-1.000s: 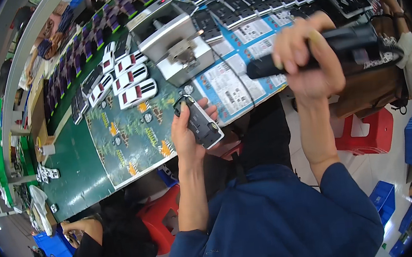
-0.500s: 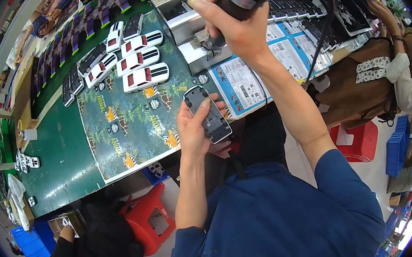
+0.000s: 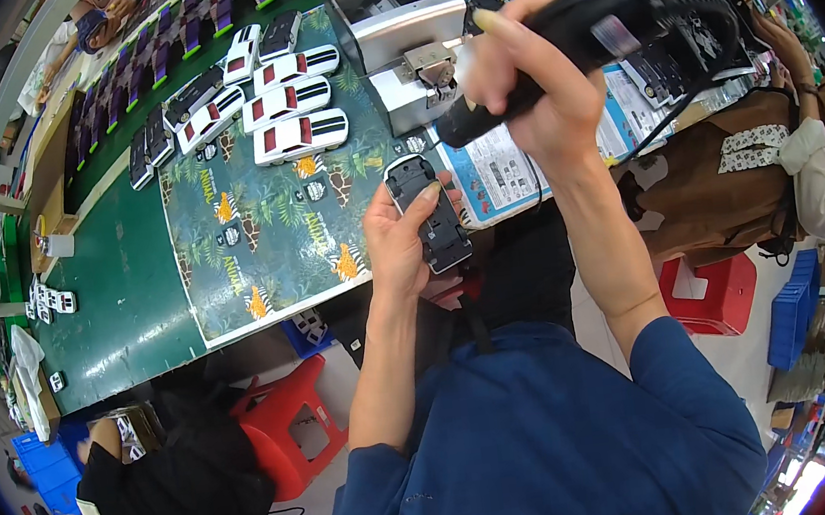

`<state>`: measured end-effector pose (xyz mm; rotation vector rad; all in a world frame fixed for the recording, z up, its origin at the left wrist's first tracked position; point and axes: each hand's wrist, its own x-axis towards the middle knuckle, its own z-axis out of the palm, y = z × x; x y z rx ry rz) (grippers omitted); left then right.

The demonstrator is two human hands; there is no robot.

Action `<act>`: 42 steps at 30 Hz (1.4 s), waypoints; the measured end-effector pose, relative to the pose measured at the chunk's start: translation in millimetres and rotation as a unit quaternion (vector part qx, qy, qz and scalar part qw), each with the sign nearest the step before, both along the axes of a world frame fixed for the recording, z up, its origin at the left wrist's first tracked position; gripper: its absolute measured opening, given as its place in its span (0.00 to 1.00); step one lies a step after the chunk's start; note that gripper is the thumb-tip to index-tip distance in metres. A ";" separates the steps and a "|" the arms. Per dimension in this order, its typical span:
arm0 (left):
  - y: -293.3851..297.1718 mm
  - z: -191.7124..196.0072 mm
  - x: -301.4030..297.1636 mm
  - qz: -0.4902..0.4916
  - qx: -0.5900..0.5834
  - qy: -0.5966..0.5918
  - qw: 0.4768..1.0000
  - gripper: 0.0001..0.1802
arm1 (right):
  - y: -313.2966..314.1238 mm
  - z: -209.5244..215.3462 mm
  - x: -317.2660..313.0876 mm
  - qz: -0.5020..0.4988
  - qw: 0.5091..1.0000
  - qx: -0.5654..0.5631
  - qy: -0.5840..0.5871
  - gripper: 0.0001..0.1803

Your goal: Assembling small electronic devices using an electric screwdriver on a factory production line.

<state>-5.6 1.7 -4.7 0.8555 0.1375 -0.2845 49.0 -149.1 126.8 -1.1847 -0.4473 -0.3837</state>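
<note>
My left hand (image 3: pixel 394 249) grips a toy car (image 3: pixel 447 239) turned upside down, its black underside facing up and its thumb resting on it. A strip of white body shows round the car's edge. In my right hand (image 3: pixel 563 106) is a black electric screwdriver (image 3: pixel 610 31), fingers wrapped round the barrel. Its tip points down and left, above and apart from the car. Just left of that tip stands a silver screw feeder (image 3: pixel 397 18) with a small metal outlet at its front.
White toy cars (image 3: pixel 301 136) with black stripes stand on a patterned mat (image 3: pixel 276 252). Printed card sheets (image 3: pixel 499 168) lie right of the feeder. A cable (image 3: pixel 674 114) hangs from the screwdriver. Red stools (image 3: pixel 296 436) and co-workers (image 3: pixel 169 474) flank me.
The screwdriver in my right hand has come away from the feeder's outlet, moving right and down towards the car. My left hand keeps its grip on the car. The view has shifted slightly.
</note>
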 end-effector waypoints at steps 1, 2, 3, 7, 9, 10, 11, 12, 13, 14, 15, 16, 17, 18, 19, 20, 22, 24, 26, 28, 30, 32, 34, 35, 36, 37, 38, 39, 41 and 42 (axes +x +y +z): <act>0.3 -0.3 -0.4 0.002 0.001 -0.003 1.000 0.13 | 1.3 -1.0 -5.0 0.018 1.000 0.004 -0.015 0.04; 0.6 -0.9 -1.1 0.003 0.002 -0.007 1.000 0.13 | 4.6 -1.6 -10.3 0.020 1.000 -0.003 -0.023 0.05; 0.7 -1.0 -1.1 0.002 0.003 -0.007 1.000 0.13 | 6.7 -2.1 -14.0 0.021 0.999 -0.005 -0.024 0.05; 0.6 0.5 -1.4 -0.007 -0.002 -0.010 1.000 0.13 | 17.6 -10.4 -15.4 0.027 0.998 0.057 -0.008 0.09; -0.2 1.0 -2.0 -0.007 -0.001 -0.012 1.000 0.14 | 22.8 -15.3 -16.3 0.026 0.998 0.054 0.003 0.09; -0.6 0.5 -2.4 -0.010 -0.001 -0.022 1.000 0.14 | 25.6 -19.1 -16.5 0.015 0.999 0.047 0.013 0.10; -0.9 0.0 -2.6 -0.012 -0.001 -0.032 0.999 0.14 | 26.9 -21.5 -16.8 0.003 0.999 0.040 0.024 0.10; -0.9 1.0 -3.2 -0.013 -0.002 -0.031 0.999 0.14 | 23.7 -20.9 -18.3 0.002 0.999 -0.037 0.014 0.08; -0.8 2.8 -3.7 -0.009 -0.002 -0.024 1.000 0.14 | 22.3 -23.5 -16.9 0.000 0.999 -0.038 0.016 0.08; -1.1 4.6 -3.9 -0.006 -0.002 -0.017 1.000 0.14 | 20.7 -27.8 -14.1 -0.003 0.996 -0.079 -0.030 0.08; -0.8 5.8 -4.4 -0.006 -0.002 -0.015 1.000 0.14 | 20.9 -30.5 -12.9 -0.006 0.990 -0.119 -0.075 0.09; -0.8 7.0 -4.5 -0.002 -0.002 -0.014 1.000 0.14 | 22.3 -28.5 -13.9 -0.005 0.987 -0.137 -0.081 0.11; -0.7 8.5 -4.6 0.001 -0.001 -0.014 1.000 0.14 | 22.2 -29.2 -14.0 -0.005 0.988 -0.137 -0.078 0.11; -1.1 11.4 -4.5 0.002 -0.001 -0.011 1.000 0.14 | 21.6 -30.0 -13.5 0.003 0.986 -0.145 -0.081 0.12; -1.6 14.8 -4.4 0.001 -0.002 -0.004 1.000 0.14 | 21.7 -31.1 -13.1 0.011 0.985 -0.153 -0.084 0.12; -1.6 15.9 -4.2 0.001 -0.002 0.003 1.000 0.14 | 23.4 -33.5 -13.2 0.012 0.985 -0.153 -0.082 0.12; -0.4 13.1 -3.1 -0.004 -0.001 0.007 1.000 0.14 | 28.5 -39.7 -13.3 0.015 0.997 -0.067 -0.037 0.13; 0.2 12.1 -2.7 -0.009 -0.001 0.009 1.000 0.14 | 28.1 -43.1 -11.0 0.017 0.995 -0.075 -0.056 0.13; -0.6 13.0 -2.3 -0.010 -0.005 0.005 1.000 0.13 | 25.6 -42.0 -10.1 0.018 0.993 -0.084 -0.076 0.13; -0.4 12.1 -2.5 -0.009 -0.007 0.007 1.000 0.14 | 22.7 -35.8 -12.4 0.016 0.988 -0.133 -0.071 0.13; -0.7 12.7 -2.3 -0.009 -0.009 0.009 1.000 0.14 | 22.7 -34.9 -13.8 0.015 0.989 -0.131 -0.066 0.13; -1.6 14.9 -1.9 -0.010 -0.005 0.007 1.000 0.14 | 22.0 -34.0 -15.5 0.013 0.990 -0.128 -0.062 0.13; -1.5 15.4 -2.9 -0.011 -0.003 0.000 1.000 0.14 | 22.1 -33.9 -16.7 0.010 0.990 -0.122 -0.073 0.12; -1.3 15.4 -3.6 -0.011 -0.003 -0.005 1.000 0.15 | 21.8 -33.3 -17.4 0.008 0.990 -0.122 -0.077 0.12; -1.6 14.4 -3.4 -0.014 -0.001 -0.007 1.000 0.15 | 20.5 -34.0 -16.9 0.012 0.990 -0.117 -0.083 0.12; -1.6 13.2 -3.3 -0.014 0.001 -0.007 1.000 0.15 | 18.9 -33.8 -16.7 0.015 0.990 -0.113 -0.089 0.12; -1.6 12.0 -3.3 -0.015 0.004 -0.007 1.000 0.15 | 16.9 -32.9 -16.8 0.012 0.990 -0.112 -0.090 0.12; -1.1 11.5 -4.2 -0.017 0.005 -0.011 1.000 0.15 | 15.2 -31.1 -17.7 0.024 0.991 -0.110 -0.079 0.11; 0.5 9.4 -5.1 -0.006 0.034 -0.010 0.999 0.13 | 13.6 -26.3 -18.2 0.034 0.991 -0.107 -0.071 0.10; 1.9 7.5 -3.7 -0.005 0.035 -0.013 0.999 0.13 | 13.8 -21.3 -17.1 0.050 0.997 -0.019 -0.050 0.10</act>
